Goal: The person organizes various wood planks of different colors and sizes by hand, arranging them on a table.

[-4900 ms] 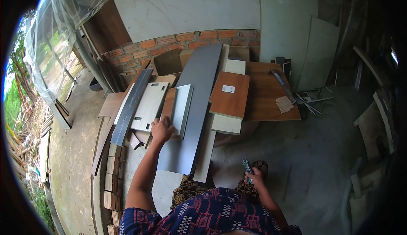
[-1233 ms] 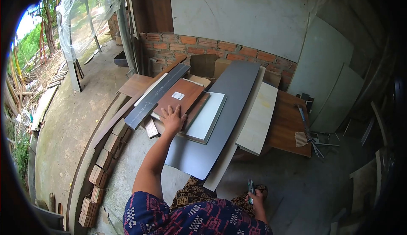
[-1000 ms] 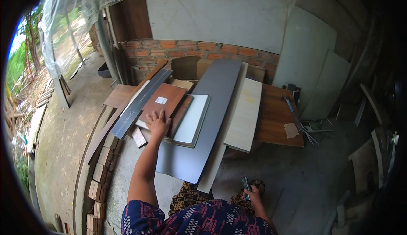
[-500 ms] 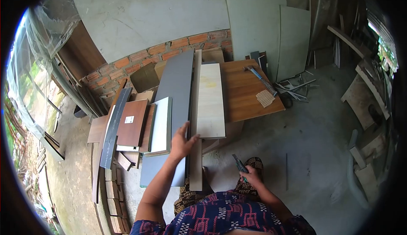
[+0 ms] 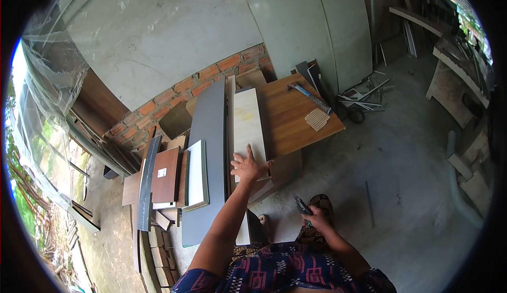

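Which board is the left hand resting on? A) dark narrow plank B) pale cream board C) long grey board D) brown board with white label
B: the left hand lies spread on the near end of the pale cream board, beside the grey board; the right hand grips a small tool.

The left hand (image 5: 248, 166) is lying flat, covering the near end of the pale board (image 5: 247, 124). The right hand (image 5: 318, 220) is wrapping around a small tool (image 5: 302, 205), hiding most of it; its type is too small to tell. The label (image 5: 162, 172) on the brown board (image 5: 170, 182) is reading as a blur.
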